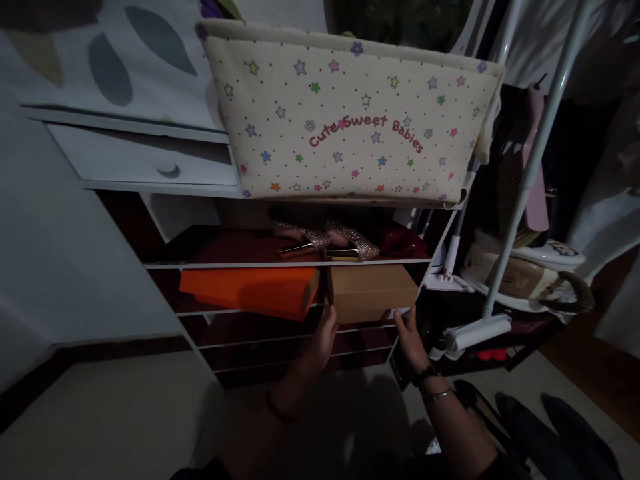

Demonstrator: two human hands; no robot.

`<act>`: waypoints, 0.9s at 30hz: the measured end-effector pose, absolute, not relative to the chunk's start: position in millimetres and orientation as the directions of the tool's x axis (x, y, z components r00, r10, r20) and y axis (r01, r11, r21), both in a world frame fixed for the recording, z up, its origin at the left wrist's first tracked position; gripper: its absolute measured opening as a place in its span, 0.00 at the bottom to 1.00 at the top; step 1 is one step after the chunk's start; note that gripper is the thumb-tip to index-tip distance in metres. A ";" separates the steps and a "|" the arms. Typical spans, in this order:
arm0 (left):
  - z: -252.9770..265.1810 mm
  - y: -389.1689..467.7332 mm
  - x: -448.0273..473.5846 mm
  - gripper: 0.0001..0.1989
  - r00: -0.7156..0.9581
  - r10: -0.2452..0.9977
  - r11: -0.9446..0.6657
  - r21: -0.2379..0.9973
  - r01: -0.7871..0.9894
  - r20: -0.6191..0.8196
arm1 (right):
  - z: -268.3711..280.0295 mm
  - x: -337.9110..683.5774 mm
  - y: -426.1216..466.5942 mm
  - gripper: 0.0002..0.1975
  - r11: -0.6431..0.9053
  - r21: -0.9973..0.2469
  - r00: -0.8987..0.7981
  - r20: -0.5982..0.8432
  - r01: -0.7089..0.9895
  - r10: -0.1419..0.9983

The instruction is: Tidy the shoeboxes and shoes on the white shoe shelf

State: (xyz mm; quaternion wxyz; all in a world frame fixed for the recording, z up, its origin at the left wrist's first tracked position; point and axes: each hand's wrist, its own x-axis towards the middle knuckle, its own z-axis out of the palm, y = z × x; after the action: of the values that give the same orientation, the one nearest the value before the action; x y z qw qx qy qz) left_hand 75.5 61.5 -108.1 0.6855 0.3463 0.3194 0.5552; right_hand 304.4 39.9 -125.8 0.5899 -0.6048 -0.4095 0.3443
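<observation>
A brown cardboard box (371,288) lies on a shelf of the shoe rack, its front sticking out a little past the shelf edge. At the box's left front corner is my left hand (323,335), fingers closed on its side. My right hand (411,333) grips the right front corner, with the thumb up on the front face near a small pale label. Beside the box, on the same shelf, an orange box (250,290) sits at a slant. Glittery high-heeled shoes (350,241) stand on the shelf above, next to a dark red shiny item (400,238).
A cream fabric bin (350,127) with printed stars overhangs the cabinet top. Below it on the left is a white drawer (150,160). Mops (480,331), a pink brush (535,160) and a low rack stand at right. Dark shoes (545,427) lie on the floor.
</observation>
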 end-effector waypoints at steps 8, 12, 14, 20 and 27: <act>-113.6 35.0 38.3 0.29 0.101 0.946 0.313 0.788 -0.531 -0.307 | -164.2 247.5 -27.1 0.45 0.132 -0.985 0.586 0.173 0.113 0.791; -114.6 31.8 0.3 0.17 0.010 0.890 0.330 0.630 -0.703 -0.456 | -151.2 182.2 -50.4 0.24 0.492 -0.727 0.097 0.601 0.479 0.794; -111.2 36.0 -18.9 0.16 -0.063 0.884 0.252 0.586 -0.771 -0.463 | -130.2 152.6 -39.0 0.32 0.641 -0.489 -0.206 0.676 0.592 0.707; -94.5 43.6 -58.3 0.26 0.010 0.941 0.163 0.428 -0.889 -0.338 | -90.7 93.8 44.0 0.41 0.608 0.048 -0.471 0.682 0.793 0.560; -91.0 31.3 -79.3 0.29 0.012 0.928 0.177 0.410 -0.895 -0.373 | -98.1 75.6 77.4 0.39 0.608 0.258 -0.608 0.630 0.750 0.483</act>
State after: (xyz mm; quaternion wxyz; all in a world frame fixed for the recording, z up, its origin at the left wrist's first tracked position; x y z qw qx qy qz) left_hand -79.3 31.3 -91.0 0.7109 0.0284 0.2881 0.6409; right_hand 75.6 77.4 -98.1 0.2590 -0.3591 -0.8586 -0.2585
